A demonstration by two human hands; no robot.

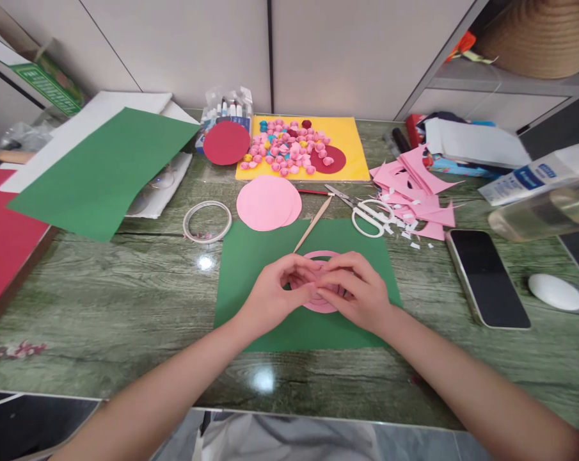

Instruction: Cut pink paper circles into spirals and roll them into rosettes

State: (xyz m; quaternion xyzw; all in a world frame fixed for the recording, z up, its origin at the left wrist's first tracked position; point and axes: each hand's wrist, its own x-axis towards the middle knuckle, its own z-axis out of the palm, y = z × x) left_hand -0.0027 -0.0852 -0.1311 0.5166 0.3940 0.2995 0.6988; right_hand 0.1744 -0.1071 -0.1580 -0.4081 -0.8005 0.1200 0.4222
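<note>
Pink paper [322, 309] partly hidden by left hand [277, 288] and right hand [361, 291], clear bottle [529, 219] cut off

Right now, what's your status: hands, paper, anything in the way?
Left hand and right hand on pink paper. Paper above green sheet. Stick close, just beyond the hands.

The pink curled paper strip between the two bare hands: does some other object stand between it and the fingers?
Nothing visible does: the left hand and the right hand both touch the pink strip. The green rectangular paper sheet lies beneath, and the pointed wooden stick lies beyond.
</note>
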